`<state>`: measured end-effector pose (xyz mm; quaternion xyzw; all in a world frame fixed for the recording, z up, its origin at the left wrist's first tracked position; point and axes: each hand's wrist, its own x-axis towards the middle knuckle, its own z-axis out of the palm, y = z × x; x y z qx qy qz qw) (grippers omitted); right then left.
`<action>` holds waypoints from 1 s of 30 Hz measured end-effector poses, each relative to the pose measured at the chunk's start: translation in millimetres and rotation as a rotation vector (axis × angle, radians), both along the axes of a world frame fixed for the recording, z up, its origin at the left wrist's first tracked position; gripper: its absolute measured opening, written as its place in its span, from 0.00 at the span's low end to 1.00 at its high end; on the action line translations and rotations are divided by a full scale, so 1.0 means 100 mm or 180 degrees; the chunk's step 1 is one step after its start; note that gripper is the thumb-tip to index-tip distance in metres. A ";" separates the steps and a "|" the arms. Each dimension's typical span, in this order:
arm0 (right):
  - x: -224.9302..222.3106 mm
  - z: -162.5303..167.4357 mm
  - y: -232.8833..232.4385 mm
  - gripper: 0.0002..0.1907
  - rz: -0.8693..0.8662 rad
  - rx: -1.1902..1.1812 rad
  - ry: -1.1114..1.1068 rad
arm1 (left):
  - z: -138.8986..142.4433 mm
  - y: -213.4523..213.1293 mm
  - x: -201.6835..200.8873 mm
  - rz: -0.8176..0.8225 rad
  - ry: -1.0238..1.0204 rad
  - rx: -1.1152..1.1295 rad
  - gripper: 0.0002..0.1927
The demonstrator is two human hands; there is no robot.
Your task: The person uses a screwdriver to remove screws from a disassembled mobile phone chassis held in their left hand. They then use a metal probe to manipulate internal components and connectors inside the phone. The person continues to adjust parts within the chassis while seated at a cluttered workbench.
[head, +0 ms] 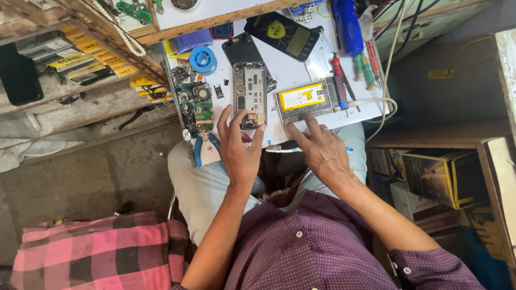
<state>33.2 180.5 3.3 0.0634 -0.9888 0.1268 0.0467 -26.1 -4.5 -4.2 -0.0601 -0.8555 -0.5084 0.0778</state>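
Head view: we look down on a white work table (301, 67) crowded with phone repair parts. Our left hand (239, 147) lies open at the near edge, fingers spread, with its fingertips touching the near end of an opened phone frame (250, 94) that lies flat and bare of its cover. Our right hand (320, 147) is also open and grips nothing; its fingertips press on the table just beside the near edge of a second opened phone (309, 99), the one showing a yellow-labelled battery. A white cable (376, 102) runs to that phone's right end. Between the two hands, near the table edge, lies a small white-handled tool (282, 149), touched by neither hand as far as we can tell.

We judge the step to be steadying the two bodies. Keep the fingertips on frame edges, not on exposed boards. Red screwdrivers (338, 70) lie farther back, a circuit board (196, 107) to the left.
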 end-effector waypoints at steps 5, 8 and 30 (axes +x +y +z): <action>0.01 0.01 -0.01 0.33 0.0019 -0.0030 0.0051 | 0.09 0.01 -0.03 -0.0139 0.0094 -0.0003 0.22; 0.01 0.03 -0.01 0.34 0.0018 -0.0023 0.0044 | 0.14 0.02 -0.08 -0.0289 0.0132 -0.0010 0.19; 0.20 0.03 0.23 0.39 -0.0520 -0.0975 0.0118 | 0.05 0.08 -0.20 -0.1150 0.0389 -0.0435 0.21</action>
